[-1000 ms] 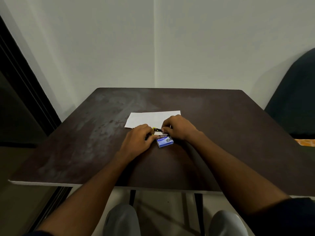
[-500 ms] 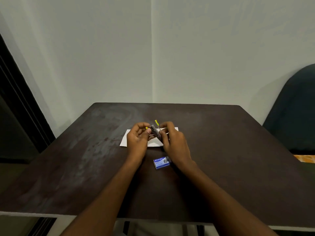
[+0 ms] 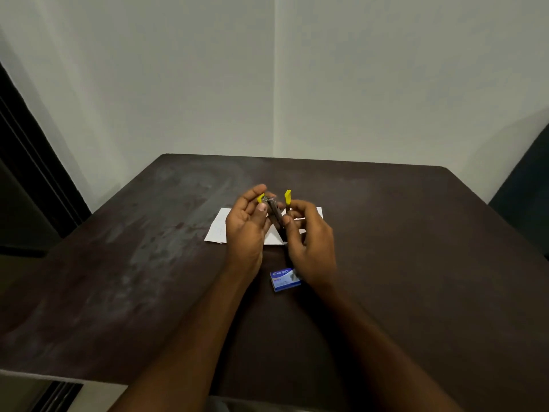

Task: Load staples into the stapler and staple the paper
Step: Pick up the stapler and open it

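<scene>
Around the paper (image 3: 218, 230) the dark tabletop (image 3: 416, 248) is bare on every side, with wide room to its left, right and far edges. Above the paper, both hands hold the stapler (image 3: 275, 214), which is opened in a V with yellow tips. The left hand (image 3: 246, 230) fingers grip one arm, the right hand (image 3: 312, 242) fingers grip the other. Nearer than the paper lies the blue staple box (image 3: 284, 280), closed; its contents are not visible.

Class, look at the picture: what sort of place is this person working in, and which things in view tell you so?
Probably a plain room at home or in a small office. A bare dark table stands in a corner of blank pale walls, with a dark chair at the right edge and only paper, a staple box and a stapler.
</scene>
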